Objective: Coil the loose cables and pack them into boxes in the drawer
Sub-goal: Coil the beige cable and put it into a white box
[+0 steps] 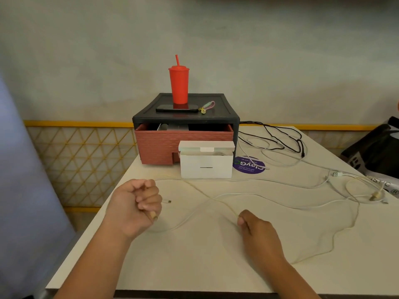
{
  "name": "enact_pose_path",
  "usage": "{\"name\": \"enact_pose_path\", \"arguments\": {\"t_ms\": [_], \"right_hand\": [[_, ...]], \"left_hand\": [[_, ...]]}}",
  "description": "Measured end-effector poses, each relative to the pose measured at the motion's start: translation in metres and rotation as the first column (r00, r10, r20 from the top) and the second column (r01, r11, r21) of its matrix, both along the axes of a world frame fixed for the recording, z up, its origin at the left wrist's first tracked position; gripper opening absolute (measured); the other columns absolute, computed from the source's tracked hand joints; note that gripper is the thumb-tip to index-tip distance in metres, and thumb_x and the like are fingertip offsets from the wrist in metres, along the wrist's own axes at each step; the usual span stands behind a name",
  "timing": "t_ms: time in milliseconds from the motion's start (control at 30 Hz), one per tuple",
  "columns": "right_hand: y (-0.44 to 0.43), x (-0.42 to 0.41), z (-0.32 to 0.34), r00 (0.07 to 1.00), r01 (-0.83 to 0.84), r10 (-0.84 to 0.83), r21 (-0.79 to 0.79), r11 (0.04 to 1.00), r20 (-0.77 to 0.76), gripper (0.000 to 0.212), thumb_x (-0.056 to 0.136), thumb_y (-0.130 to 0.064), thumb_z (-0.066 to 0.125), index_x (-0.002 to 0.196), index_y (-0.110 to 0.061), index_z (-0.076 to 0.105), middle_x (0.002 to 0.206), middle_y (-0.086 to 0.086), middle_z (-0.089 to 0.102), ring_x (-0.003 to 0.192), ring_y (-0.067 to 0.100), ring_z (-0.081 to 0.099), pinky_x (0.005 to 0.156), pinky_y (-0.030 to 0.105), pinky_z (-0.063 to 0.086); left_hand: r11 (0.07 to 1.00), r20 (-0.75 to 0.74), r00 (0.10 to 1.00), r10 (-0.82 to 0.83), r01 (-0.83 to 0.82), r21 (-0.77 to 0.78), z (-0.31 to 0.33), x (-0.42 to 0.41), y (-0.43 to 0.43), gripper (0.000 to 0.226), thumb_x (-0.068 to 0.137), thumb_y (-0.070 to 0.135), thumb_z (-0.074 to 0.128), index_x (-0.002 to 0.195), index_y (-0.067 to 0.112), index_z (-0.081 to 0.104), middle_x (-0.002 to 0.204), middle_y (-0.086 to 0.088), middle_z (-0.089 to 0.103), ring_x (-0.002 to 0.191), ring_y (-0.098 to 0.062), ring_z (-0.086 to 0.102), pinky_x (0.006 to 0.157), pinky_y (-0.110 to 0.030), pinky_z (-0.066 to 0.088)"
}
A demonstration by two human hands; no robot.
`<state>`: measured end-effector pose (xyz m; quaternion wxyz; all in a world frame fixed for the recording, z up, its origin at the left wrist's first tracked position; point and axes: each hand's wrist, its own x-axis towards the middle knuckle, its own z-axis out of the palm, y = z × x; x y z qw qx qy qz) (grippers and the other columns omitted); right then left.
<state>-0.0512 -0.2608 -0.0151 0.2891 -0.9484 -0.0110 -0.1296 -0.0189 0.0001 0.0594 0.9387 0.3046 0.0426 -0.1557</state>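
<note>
A person's left hand (136,203) is gripping one end of a cream cable (210,198) in a fist, the plug poking out below the fingers. The right hand (254,227) is pinching the same cable farther along. Both are working on the table (194,266), in front of the white box (206,165).

Coiling appears to be only starting, with no loops showing yet. The next move is probably calling for the right hand to feed slack to the left in even turns.

The cream cable is trailing right of the box, crossing a white cable (248,193). One black cable (302,149) is lying loose behind and right of the box.

The one box is standing open, against the one part-open red drawer (159,145) behind it.

The cables are numbering one cream, one black and at least two white; the tangle is preventing a surer count.

Behind and above the box, one red tumbler (178,85) and one phone (177,108) are sitting on the cabinet.
</note>
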Motion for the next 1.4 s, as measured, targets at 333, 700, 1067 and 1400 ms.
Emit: {"name": "enact_pose_path", "arguments": {"t_ms": [333, 700, 1067, 1400], "right_hand": [[0.012, -0.009, -0.006, 0.952, -0.295, 0.306, -0.362, 0.884, -0.031, 0.022, 0.077, -0.003, 0.038, 0.091, -0.014, 0.051, 0.065, 0.003, 0.05, 0.057, 0.022, 0.04, 0.048, 0.025, 0.027], [0.01, -0.011, -0.015, 0.817, -0.322, 0.502, -0.498, 0.805, 0.284, 0.03, 0.06, -0.011, 0.056, 0.076, -0.025, 0.035, 0.046, -0.01, 0.038, 0.038, 0.01, 0.031, 0.037, 0.018, 0.025], [0.004, 0.001, 0.0, 0.765, -0.081, 0.042, 0.032, 0.996, 0.643, 0.012, 0.081, -0.012, 0.04, 0.081, -0.023, 0.044, 0.054, -0.005, 0.055, 0.06, 0.01, 0.042, 0.054, 0.011, 0.026], [0.005, 0.063, 0.03, 0.831, -0.013, 0.02, -0.017, 1.0, 0.556, 0.028, 0.089, -0.026, 0.038, 0.072, -0.012, 0.055, 0.049, -0.003, 0.052, 0.039, 0.018, 0.039, 0.043, 0.01, 0.021]], "left_hand": [[0.936, 0.191, 0.918, 0.348, -0.327, -0.134, -0.003, 0.005, -0.013, 0.053, 0.058, 0.012, 0.075, 0.108, 0.01, 0.059, 0.074, 0.01, 0.068, 0.075, -0.004, 0.068, 0.067, -0.025, 0.056], [0.818, 0.274, 0.82, 0.502, -0.553, 0.157, -0.004, 0.012, -0.043, 0.028, 0.101, 0.009, 0.034, 0.119, 0.019, 0.052, 0.111, 0.004, 0.063, 0.112, -0.008, 0.055, 0.103, -0.028, 0.036], [0.397, 0.56, 0.795, -0.232, -0.448, 0.801, -0.05, -0.015, -0.068, 0.023, 0.082, 0.028, 0.047, 0.084, 0.036, 0.068, 0.073, 0.026, 0.065, 0.074, 0.011, 0.057, 0.075, -0.009, 0.041], [0.959, 0.17, 0.984, -0.045, -0.005, 0.283, -0.014, 0.001, -0.086, 0.028, 0.075, 0.023, 0.055, 0.062, 0.003, 0.069, 0.038, 0.007, 0.021, 0.033, -0.007, 0.018, 0.04, -0.02, 0.032]]}}
